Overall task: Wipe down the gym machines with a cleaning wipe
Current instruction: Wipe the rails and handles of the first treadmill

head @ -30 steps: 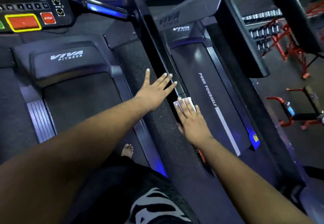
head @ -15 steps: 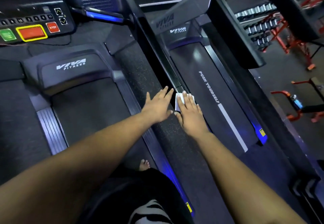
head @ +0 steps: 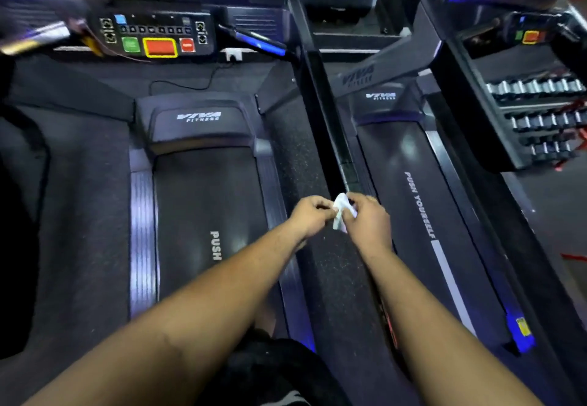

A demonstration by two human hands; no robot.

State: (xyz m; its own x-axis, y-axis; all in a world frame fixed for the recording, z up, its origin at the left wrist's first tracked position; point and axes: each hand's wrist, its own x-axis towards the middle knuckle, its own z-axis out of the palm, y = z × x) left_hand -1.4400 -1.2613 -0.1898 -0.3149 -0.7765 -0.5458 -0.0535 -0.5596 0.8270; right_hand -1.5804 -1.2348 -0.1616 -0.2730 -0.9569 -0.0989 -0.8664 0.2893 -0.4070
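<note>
Both hands, left hand (head: 313,216) and right hand (head: 368,219), have curled fingers pinching a crumpled white cleaning wipe (head: 342,210) between them, raised over the speckled black floor strip (head: 336,275) between two dark treadmills (head: 206,202); a dumbbell rack (head: 540,113) stands far right.

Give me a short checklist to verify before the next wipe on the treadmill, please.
1. Small white cleaning wipe held in both hands: ok.
2. Left hand pinches its edge: ok.
3. Right hand grips it: ok.
4. Wipe spread flat for wiping: not ok, it is crumpled.
5. Wipe touching the black treadmill side rail: not ok, it is lifted.
6. Wipe clean enough: cannot tell.
</note>
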